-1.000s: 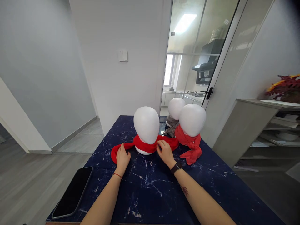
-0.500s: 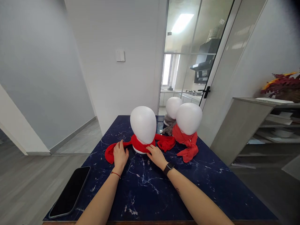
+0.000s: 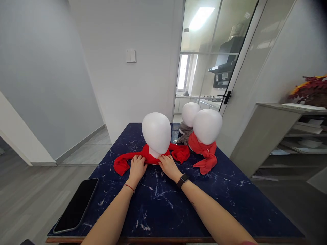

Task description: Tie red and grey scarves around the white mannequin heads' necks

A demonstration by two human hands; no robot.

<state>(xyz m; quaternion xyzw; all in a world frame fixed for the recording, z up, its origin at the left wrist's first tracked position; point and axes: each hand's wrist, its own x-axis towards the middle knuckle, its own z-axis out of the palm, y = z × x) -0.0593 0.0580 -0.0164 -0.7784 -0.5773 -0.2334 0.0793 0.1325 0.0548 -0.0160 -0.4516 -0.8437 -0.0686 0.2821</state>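
left hand point(image 3: 138, 168) moved nearer right hand point(image 3: 169, 167) (on red scarf point(image 3: 152, 160))

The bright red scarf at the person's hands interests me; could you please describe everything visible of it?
The bright red scarf looks soft and plain. Its middle passes around the neck of the nearest white head form. One end lies on the dark table to the left; the other lies bunched to the right. The left hand and right hand both touch its front.

The red scarf point(image 3: 151, 159), wrinkled, lies around the base of the white head point(image 3: 156, 132). Its parts spread loosely to both sides. The head is smooth and upright.
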